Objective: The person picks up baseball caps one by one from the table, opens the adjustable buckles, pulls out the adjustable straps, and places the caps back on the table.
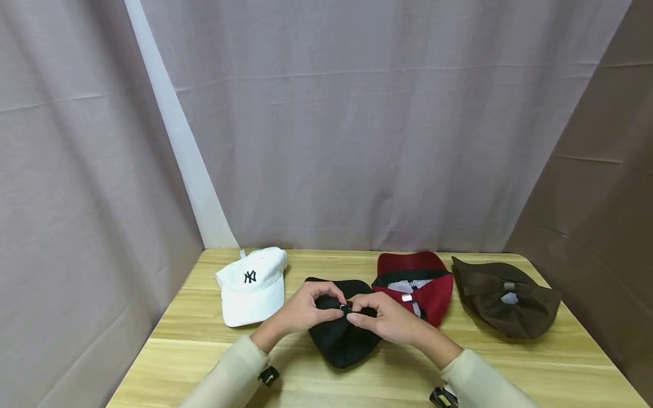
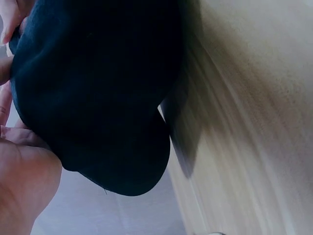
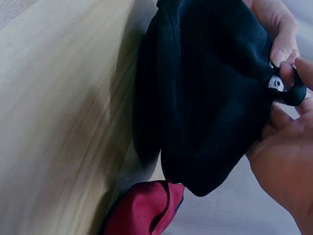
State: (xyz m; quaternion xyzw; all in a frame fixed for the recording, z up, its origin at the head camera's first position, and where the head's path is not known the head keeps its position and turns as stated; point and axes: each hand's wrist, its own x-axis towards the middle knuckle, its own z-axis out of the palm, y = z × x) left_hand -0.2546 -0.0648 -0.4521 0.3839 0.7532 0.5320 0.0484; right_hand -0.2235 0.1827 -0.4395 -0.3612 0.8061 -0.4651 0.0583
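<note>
A black cap (image 1: pixel 339 343) is held between both hands over the front-middle of the table, its back strap facing up. My left hand (image 1: pixel 311 306) pinches the cap at the metal buckle (image 3: pixel 276 83) with thumb and forefinger. From the other side, my right hand (image 1: pixel 385 317) pinches the strap (image 3: pixel 294 95), which forms a small loop by the buckle. In the left wrist view the dark crown (image 2: pixel 98 93) hides most of the fingers. Whether the strap's end passes through the buckle is hard to tell.
A white cap (image 1: pixel 252 289) with a dark emblem sits at the left of the wooden table (image 1: pixel 189 351). Just behind the right hand lies a red cap (image 1: pixel 439 297), its strap side showing. Farther right is a brown cap (image 1: pixel 510 309). Grey curtains (image 1: pixel 357 141) hang behind the table.
</note>
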